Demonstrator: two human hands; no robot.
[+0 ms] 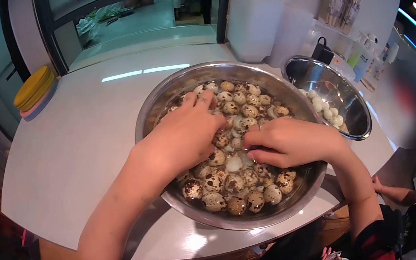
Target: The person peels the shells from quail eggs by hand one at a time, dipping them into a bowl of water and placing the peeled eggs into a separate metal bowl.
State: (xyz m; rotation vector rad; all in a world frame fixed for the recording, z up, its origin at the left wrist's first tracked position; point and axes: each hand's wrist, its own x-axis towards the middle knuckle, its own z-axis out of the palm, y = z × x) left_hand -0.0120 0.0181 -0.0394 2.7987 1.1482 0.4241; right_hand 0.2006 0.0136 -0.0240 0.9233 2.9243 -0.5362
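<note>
A wide steel bowl (207,219) of water holds many speckled quail eggs (212,180), with some pale pieces and a whitish peeled-looking egg (234,163) among them. My left hand (181,128) reaches palm down into the bowl's left half, its fingers apart over the eggs and their tips partly hidden. In the right half, my right hand (287,143) has its fingers curled and thumb drawn close to them at the water. What lies between those fingertips is hidden. A narrow gap separates the two hands.
Right of the large bowl, a smaller steel bowl (356,122) holds peeled white eggs (327,112). Bottles (362,52) stand behind it. Yellow round items (34,88) are stacked at the white table's (72,149) left edge. Another person's arm (395,191) shows at lower right.
</note>
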